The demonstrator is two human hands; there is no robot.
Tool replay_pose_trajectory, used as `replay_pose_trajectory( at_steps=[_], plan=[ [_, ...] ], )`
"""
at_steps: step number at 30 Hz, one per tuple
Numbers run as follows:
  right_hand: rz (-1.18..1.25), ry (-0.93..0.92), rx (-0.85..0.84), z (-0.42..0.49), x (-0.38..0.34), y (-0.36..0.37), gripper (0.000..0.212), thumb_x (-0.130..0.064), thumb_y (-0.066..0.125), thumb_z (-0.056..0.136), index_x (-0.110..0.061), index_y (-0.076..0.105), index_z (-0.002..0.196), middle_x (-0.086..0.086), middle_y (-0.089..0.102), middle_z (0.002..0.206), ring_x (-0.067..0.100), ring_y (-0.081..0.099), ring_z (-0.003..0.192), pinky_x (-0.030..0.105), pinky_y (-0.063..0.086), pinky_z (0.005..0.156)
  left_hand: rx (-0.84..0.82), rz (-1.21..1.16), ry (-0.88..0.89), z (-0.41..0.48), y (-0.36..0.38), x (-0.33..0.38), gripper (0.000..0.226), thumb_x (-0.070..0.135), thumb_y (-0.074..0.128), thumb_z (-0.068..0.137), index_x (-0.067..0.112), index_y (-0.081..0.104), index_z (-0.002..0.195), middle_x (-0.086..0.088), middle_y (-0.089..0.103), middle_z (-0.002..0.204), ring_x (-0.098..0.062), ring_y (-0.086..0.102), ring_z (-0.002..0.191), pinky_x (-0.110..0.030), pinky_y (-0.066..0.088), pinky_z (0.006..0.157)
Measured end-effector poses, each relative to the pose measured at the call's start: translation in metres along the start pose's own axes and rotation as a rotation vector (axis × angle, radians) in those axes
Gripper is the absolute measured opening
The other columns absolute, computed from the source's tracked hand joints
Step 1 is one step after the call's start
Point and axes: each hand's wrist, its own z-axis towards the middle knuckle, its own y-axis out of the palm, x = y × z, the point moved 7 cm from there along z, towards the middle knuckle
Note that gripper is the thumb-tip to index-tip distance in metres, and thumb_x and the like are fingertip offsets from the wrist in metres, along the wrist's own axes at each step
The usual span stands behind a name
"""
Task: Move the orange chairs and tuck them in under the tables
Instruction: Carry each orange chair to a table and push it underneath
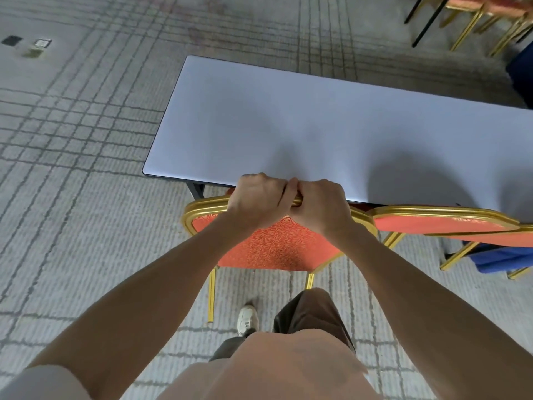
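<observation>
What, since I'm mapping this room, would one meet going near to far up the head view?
White shoe → orange chair → left hand and right hand gripping its backrest → white table → far orange chairs.

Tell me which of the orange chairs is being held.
The leftmost orange chair at the white table: the left hand and right hand grip its gold top rail. The neighbouring chair to its right is untouched.

My left hand and right hand grip the gold top of the orange chair back, thumbs touching, at the near edge of the pale surface towards its left corner. A second orange chair stands just beside it on my right, at the same edge
</observation>
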Motion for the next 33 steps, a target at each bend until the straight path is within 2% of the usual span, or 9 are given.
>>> replay_pose_trajectory(
  at_steps=[5, 8, 12, 15, 18, 24, 28, 31, 33],
  plan=[
    [0.001, -0.021, 0.022, 0.009, 0.004, 0.010, 0.025, -0.022, 0.070, 0.072, -0.023, 0.048, 0.061, 0.002, 0.056, 0.047, 0.033, 0.055, 0.044, 0.027, 0.037, 0.049, -0.015, 0.062, 0.014, 0.009, 0.019, -0.009, 0.037, 0.024, 0.039, 0.098, 0.015, 0.066, 0.075, 0.003, 0.053, 0.051, -0.024, 0.038, 0.040, -0.022, 0.027, 0.044],
    [0.004, -0.007, 0.026, 0.014, 0.012, 0.019, 0.017, -0.025, 0.067, 0.076, -0.017, 0.058, 0.064, 0.002, 0.057, 0.049, 0.033, 0.056, 0.046, 0.027, 0.037, 0.050, -0.099, 0.031, -0.062, 0.018, 0.039, -0.016, 0.064, 0.039, 0.008, 0.099, 0.019, 0.066, 0.083, -0.001, 0.064, 0.067, -0.028, 0.050, 0.058, -0.029, 0.027, 0.051],
    [-0.067, 0.062, -0.155, 0.023, 0.032, 0.046, 0.020, -0.035, 0.053, 0.088, -0.019, 0.064, 0.084, 0.003, 0.065, 0.067, 0.029, 0.054, 0.061, 0.030, 0.035, 0.060, -0.139, -0.071, -0.120, 0.035, 0.069, -0.020, 0.054, 0.037, 0.027, 0.105, 0.015, 0.068, 0.077, -0.011, 0.068, 0.073, -0.035, 0.064, 0.075, -0.034, 0.046, 0.064],
    [-0.062, 0.069, -0.200, 0.032, 0.036, 0.059, 0.025, -0.039, 0.049, 0.089, -0.020, 0.065, 0.087, 0.003, 0.067, 0.071, 0.032, 0.063, 0.070, 0.030, 0.038, 0.062, -0.160, -0.064, -0.132, 0.043, 0.085, -0.030, 0.061, 0.042, 0.021, 0.103, 0.015, 0.069, 0.075, -0.013, 0.067, 0.071, -0.035, 0.064, 0.073, -0.034, 0.039, 0.060],
    [-0.029, 0.073, -0.195, 0.047, 0.036, 0.062, 0.022, -0.039, 0.050, 0.088, -0.023, 0.060, 0.078, 0.002, 0.066, 0.070, 0.032, 0.063, 0.070, 0.030, 0.040, 0.061, -0.146, 0.002, -0.082, 0.049, 0.088, -0.039, 0.069, 0.044, 0.005, 0.097, 0.018, 0.066, 0.077, -0.009, 0.066, 0.070, -0.035, 0.062, 0.070, -0.033, 0.031, 0.057],
    [-0.058, 0.010, -0.130, 0.056, 0.039, 0.074, 0.025, -0.037, 0.048, 0.084, -0.022, 0.053, 0.065, 0.005, 0.064, 0.061, 0.037, 0.062, 0.062, 0.030, 0.041, 0.055, -0.086, -0.032, -0.053, 0.048, 0.089, -0.042, 0.047, 0.027, 0.034, 0.103, 0.016, 0.065, 0.069, -0.005, 0.065, 0.061, -0.034, 0.060, 0.058, -0.031, 0.033, 0.052],
    [-0.097, 0.011, -0.104, 0.059, 0.062, 0.073, 0.028, -0.038, 0.048, 0.085, -0.020, 0.064, 0.072, 0.004, 0.066, 0.065, 0.036, 0.064, 0.066, 0.033, 0.049, 0.059, -0.036, -0.087, -0.093, 0.059, 0.104, -0.033, 0.040, 0.025, 0.048, 0.091, 0.016, 0.062, 0.054, -0.004, 0.056, 0.045, -0.030, 0.052, 0.038, -0.023, 0.029, 0.046],
    [-0.184, 0.040, -0.176, 0.058, 0.079, 0.089, 0.021, -0.042, 0.057, 0.084, -0.024, 0.067, 0.080, -0.001, 0.068, 0.071, 0.028, 0.066, 0.073, 0.028, 0.043, 0.062, -0.003, 0.016, -0.015, 0.067, 0.125, -0.022, 0.035, 0.023, 0.044, 0.084, 0.018, 0.063, 0.055, 0.001, 0.053, 0.043, -0.025, 0.047, 0.032, -0.019, 0.025, 0.045],
    [-0.166, 0.039, -0.176, 0.057, 0.082, 0.103, 0.025, -0.048, 0.063, 0.078, -0.024, 0.065, 0.073, -0.002, 0.067, 0.066, 0.026, 0.066, 0.067, 0.026, 0.039, 0.058, -0.078, 0.036, 0.010, 0.067, 0.143, -0.023, 0.042, 0.028, 0.031, 0.086, 0.018, 0.064, 0.062, 0.001, 0.058, 0.050, -0.026, 0.053, 0.040, -0.022, 0.029, 0.046]
  ],
)
